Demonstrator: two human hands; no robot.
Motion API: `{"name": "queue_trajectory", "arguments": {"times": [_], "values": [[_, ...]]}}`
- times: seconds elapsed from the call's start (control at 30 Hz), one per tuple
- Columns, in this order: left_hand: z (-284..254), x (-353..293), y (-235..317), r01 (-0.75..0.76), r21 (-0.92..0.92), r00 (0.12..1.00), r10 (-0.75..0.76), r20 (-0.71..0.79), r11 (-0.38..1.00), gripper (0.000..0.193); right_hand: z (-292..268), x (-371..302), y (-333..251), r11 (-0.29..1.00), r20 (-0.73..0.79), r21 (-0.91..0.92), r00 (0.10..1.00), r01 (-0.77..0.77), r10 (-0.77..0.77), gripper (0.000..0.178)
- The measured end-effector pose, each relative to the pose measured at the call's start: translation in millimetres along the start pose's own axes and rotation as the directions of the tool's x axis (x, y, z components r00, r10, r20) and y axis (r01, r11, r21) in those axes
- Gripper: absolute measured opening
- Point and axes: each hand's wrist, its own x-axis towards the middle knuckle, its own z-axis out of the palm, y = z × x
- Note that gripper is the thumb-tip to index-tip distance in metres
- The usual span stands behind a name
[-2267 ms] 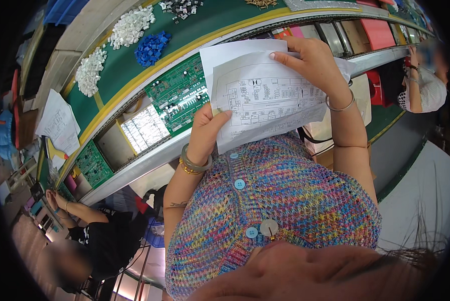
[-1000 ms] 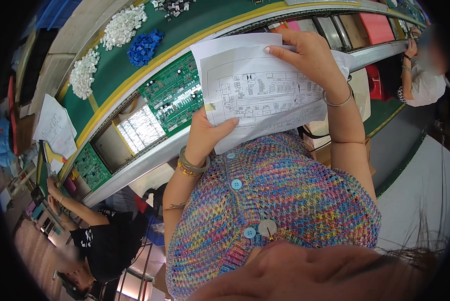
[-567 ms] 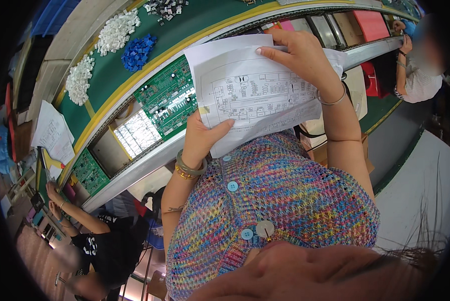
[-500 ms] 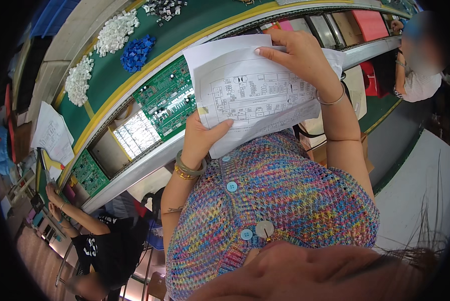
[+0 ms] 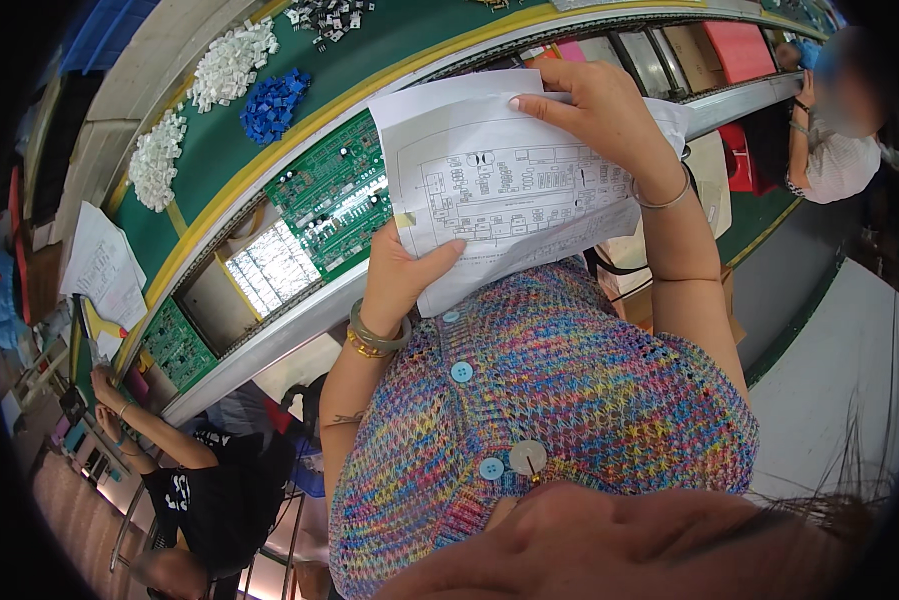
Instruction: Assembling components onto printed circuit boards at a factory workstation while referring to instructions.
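Note:
Printed sheets of paper (image 5: 509,200) with a circuit layout diagram are held up in front of my body, over the edge of the assembly line. My left hand (image 5: 401,268) grips their lower left side, thumb on the front and fingers hidden behind. At the upper right edge my right hand (image 5: 599,112) pinches the sheets between thumb and fingers. The paper is creased and bends along its lower part. Behind its left edge, a green circuit board (image 5: 334,195) with small mounted components lies on the line, partly covered by the sheets.
Heaps of white connectors (image 5: 231,65), blue components (image 5: 274,106) and black components (image 5: 329,18) lie on the green bench (image 5: 209,140). Another circuit board (image 5: 179,345) sits further left, near loose papers (image 5: 104,265). Co-workers are at the far left (image 5: 214,490) and right (image 5: 837,165).
My hands and the sheets stay almost still. At the right, the co-worker's arm and head have shifted slightly.

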Motion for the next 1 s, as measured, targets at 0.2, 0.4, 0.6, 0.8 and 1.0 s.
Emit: {"name": "queue_trajectory", "arguments": {"times": [0.2, 0.4, 0.6, 0.8, 1.0], "values": [[1, -1, 5, -0.012, 0.051, 1.0, 0.012, 0.003, 0.999, 0.034, 3, 1, 3, 0.998, -0.01, 0.056, 1.0, 0.029, -0.028, 0.034], [4, 2, 4, -0.014, 0.068, 0.997, 0.009, 0.07, 0.998, 0.041, 1, -1, 5, 0.99, 0.047, 0.13, 0.998, -0.047, 0.041, 0.032], [8, 2, -10, -0.024, -0.052, 0.996, 0.028, 0.082, 0.998, 0.045, 4, -5, 8, 0.947, 0.124, 0.267, 0.98, -0.181, 0.153, 0.029], [6, 2, -9, -0.037, -0.055, 0.996, 0.041, 0.075, 0.998, 0.044, 1, -2, 0, 0.936, 0.158, 0.266, 0.968, -0.23, 0.193, 0.029], [6, 2, -10, -0.039, -0.053, 0.997, 0.042, 0.068, 0.998, 0.044, 4, 0, 5, 0.947, 0.155, 0.241, 0.971, -0.214, 0.18, 0.03]]}}
